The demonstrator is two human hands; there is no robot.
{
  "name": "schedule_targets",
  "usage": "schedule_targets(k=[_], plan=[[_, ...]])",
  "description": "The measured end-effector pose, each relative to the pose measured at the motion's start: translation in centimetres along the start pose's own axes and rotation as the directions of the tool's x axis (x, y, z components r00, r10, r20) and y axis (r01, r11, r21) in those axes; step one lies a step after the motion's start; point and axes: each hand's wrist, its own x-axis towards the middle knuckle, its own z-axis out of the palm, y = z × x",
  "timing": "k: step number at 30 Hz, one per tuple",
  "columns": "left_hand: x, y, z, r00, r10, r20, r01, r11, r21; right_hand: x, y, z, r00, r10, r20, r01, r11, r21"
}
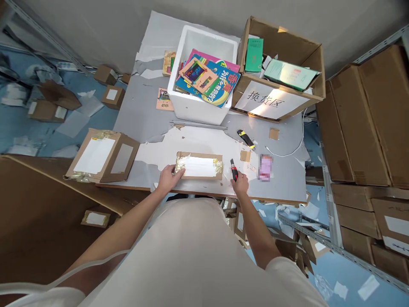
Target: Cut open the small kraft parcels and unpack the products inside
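Observation:
A small taped cardboard box (200,166) with a white label lies near the front edge of the table (150,166). My left hand (170,177) grips its left end, thumb on top at the label's corner. To the right of the box, my right hand (240,184) is closed around a red and black utility knife (234,170). The knife's tip points away from me, apart from the box. A yellow and black utility knife (246,139) lies farther back on the table.
A white foam box (198,108) of books and an open carton (315,64) stand at the back. A larger labelled box (123,157) sits at the left. A white cable (292,151) and a blurred pink item (265,167) lie at the right. Stacked cartons (361,128) line the right side.

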Motion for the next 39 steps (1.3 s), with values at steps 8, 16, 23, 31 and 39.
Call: schedule_targets(k=[8,16,23,31,39], plan=[[0.2,0.3,0.3,1.0,0.01,-0.025,-0.011,0.999,-0.03,0.8,0.1,-0.3,0.994,-0.026,0.11,0.023,0.999,0.023],[-0.3,0.1,1.3,0.997,-0.006,-0.076,-0.002,0.993,-0.115,-0.7,-5.0,-8.5,0.877,-0.48,0.01,0.449,0.828,0.337],[-3.3,0.3,1.9,0.953,0.147,-0.267,-0.18,0.978,-0.107,-1.5,-14.5,-10.0,0.496,-0.801,0.335,0.778,0.581,0.238],[-3.0,-0.2,3.5,0.816,0.578,0.004,-0.577,0.815,-0.056,-0.7,-16.7,-8.4,0.365,-0.756,0.543,0.901,0.434,0.0],[-2.2,-1.7,5.3,0.683,0.713,-0.156,-0.712,0.698,0.072,-1.7,-18.6,-9.0,0.372,-0.635,0.677,0.925,0.315,-0.212]])
